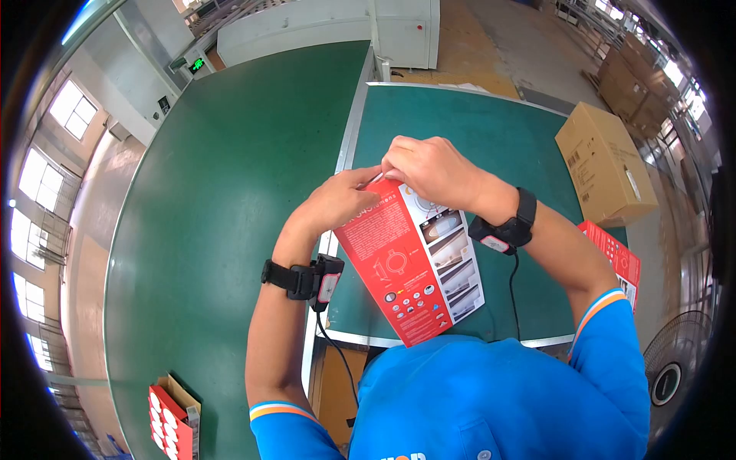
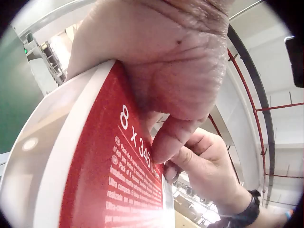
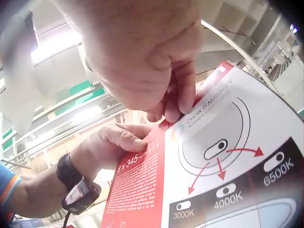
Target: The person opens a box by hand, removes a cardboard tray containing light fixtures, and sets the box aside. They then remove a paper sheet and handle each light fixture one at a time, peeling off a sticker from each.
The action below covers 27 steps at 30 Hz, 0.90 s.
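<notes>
A red and white printed carton [image 1: 383, 261] stands tilted over the green table in front of the blue shirt. The left hand [image 1: 341, 203] grips its upper left corner, with the thumb [image 3: 126, 138] lying on the red face below the top edge. At the top edge, the right hand [image 1: 433, 165] has its fingers curled down and pinches the edge of the carton [image 3: 142, 190]. Both hands are close together there, and the right hand [image 2: 206, 166] shows just beyond the left fingers in the left wrist view. The carton's far side is hidden.
A brown cardboard box [image 1: 606, 161] stands at the table's right edge, with another red carton [image 1: 617, 257] near it. An open red box [image 1: 172, 418] sits at the lower left. A metal strip [image 1: 354, 123] divides the green tabletops. A fan [image 1: 675, 368] stands at the lower right.
</notes>
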Available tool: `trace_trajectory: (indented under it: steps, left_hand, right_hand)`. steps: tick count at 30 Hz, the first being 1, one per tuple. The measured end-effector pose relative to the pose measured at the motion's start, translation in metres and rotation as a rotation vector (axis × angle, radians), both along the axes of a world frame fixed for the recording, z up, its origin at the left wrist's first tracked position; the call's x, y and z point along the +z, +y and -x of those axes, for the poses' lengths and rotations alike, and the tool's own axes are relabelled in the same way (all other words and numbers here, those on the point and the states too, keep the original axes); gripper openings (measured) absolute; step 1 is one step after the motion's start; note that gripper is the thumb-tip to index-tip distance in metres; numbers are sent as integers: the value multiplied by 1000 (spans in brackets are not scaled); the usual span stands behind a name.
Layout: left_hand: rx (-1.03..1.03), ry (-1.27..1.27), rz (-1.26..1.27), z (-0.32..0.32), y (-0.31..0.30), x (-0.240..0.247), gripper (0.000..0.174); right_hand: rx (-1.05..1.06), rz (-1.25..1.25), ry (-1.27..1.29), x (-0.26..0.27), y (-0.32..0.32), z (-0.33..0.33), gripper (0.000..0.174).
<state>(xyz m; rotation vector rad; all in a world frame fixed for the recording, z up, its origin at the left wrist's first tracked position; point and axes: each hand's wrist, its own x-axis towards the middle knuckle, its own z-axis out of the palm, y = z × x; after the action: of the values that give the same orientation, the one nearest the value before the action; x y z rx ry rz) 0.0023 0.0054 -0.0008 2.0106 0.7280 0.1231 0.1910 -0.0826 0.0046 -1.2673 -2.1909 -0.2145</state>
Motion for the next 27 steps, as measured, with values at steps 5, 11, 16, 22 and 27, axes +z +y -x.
trace_trajectory:
  steps: [5, 11, 16, 22, 27]
  left_hand:
    - [-61, -11, -44, -2, 3, -1, 55]
    - [38, -22, -35, -6, -2, 3, 45]
    - [45, -30, -36, -14, -3, 9, 45]
    - [73, -120, -33, -13, -2, -1, 42]
    - [36, -64, -17, -15, -5, 10, 43]
  right_hand:
    - [67, 145, -83, 19, 11, -10, 11]
    - [47, 181, 68, 20, 5, -10, 9]
    - [-29, 267, 212, 24, -7, -7, 10]
    - [-128, 123, 699, 13, -38, -4, 14]
    - [-154, -179, 216, -14, -42, 6, 15]
